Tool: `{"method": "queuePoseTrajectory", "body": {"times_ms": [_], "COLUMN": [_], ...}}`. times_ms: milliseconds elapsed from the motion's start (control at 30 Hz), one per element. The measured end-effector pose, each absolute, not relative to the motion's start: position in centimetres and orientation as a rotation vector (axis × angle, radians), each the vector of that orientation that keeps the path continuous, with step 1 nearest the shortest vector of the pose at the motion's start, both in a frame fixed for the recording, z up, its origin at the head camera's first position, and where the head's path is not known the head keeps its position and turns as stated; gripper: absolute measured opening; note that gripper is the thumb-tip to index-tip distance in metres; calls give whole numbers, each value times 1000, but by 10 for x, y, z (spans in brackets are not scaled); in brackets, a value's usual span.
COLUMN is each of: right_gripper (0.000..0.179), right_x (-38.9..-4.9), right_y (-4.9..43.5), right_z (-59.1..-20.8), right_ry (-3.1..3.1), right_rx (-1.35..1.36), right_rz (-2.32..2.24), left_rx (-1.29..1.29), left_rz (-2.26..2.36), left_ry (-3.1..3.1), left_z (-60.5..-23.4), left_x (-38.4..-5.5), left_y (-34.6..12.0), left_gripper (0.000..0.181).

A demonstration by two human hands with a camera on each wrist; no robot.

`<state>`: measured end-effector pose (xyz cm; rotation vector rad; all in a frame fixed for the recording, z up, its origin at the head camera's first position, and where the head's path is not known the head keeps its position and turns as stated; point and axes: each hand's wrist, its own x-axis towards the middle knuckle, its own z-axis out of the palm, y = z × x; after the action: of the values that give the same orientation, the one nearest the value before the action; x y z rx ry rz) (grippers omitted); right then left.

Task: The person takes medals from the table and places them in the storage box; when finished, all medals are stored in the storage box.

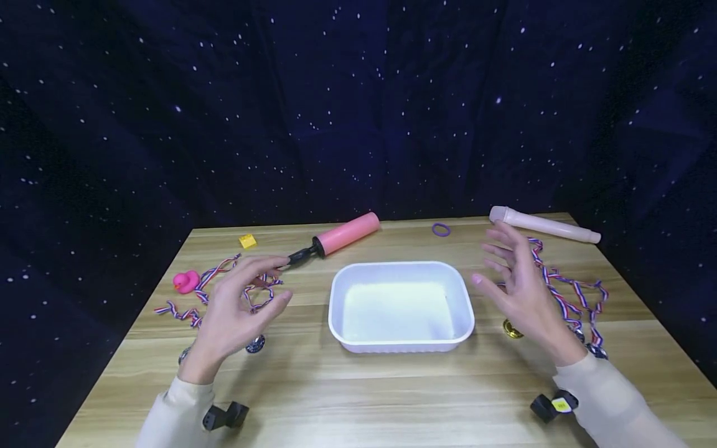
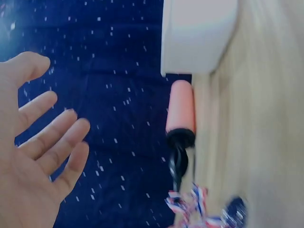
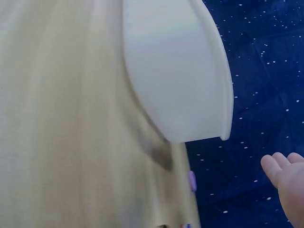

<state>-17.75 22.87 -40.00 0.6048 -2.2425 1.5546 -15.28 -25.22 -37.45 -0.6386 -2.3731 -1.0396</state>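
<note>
A white rectangular plastic tub [image 1: 401, 347] stands on the wooden table between the two hands, with nothing in it. My left hand [image 1: 238, 311] hovers over the left side, fingers loosely bent and holding nothing. Beneath and around it lie medals [image 1: 255, 344] on striped ribbons [image 1: 210, 274]. Just beyond its fingers is a pink hand pump [image 1: 348, 233] with a black handle. My right hand [image 1: 523, 292] is raised to the right of the tub, fingers spread and holding nothing. Near it lie a gold medal [image 1: 512, 329] and more striped ribbons [image 1: 571, 298], partly hidden by the hand.
At the left sits a pink rubber duck [image 1: 186, 282], with a yellow block [image 1: 248, 241] farther back. A purple ring [image 1: 440, 229] lies near the back edge. A pale pink tube-shaped stick [image 1: 546, 225] lies at the back right. A dark starry cloth [image 1: 358, 112] hangs behind the table.
</note>
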Motion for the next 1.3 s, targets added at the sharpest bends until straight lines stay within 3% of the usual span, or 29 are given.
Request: {"method": "queuePoseTrajectory", "body": {"times_ms": [300,1000,1300], "right_gripper": [90,76,73], "right_x": [-161,-159,-159], "right_y": [225,223,224], "right_z": [-427,-472,-479], "right_ry": [-2101,-2151,-2191], "right_rx": [647,752,745], "right_rz": [1908,1984,2022], "left_rx": [-586,-392,-419], "left_rz": [-1267,-1159,-1094], "left_ry": [-2425,-2784,-2807], "left_z": [-406,-447,-452], "left_x": [-137,-124,-125], "left_y": [-285,-323,-328], "left_gripper": [55,58,43]}}
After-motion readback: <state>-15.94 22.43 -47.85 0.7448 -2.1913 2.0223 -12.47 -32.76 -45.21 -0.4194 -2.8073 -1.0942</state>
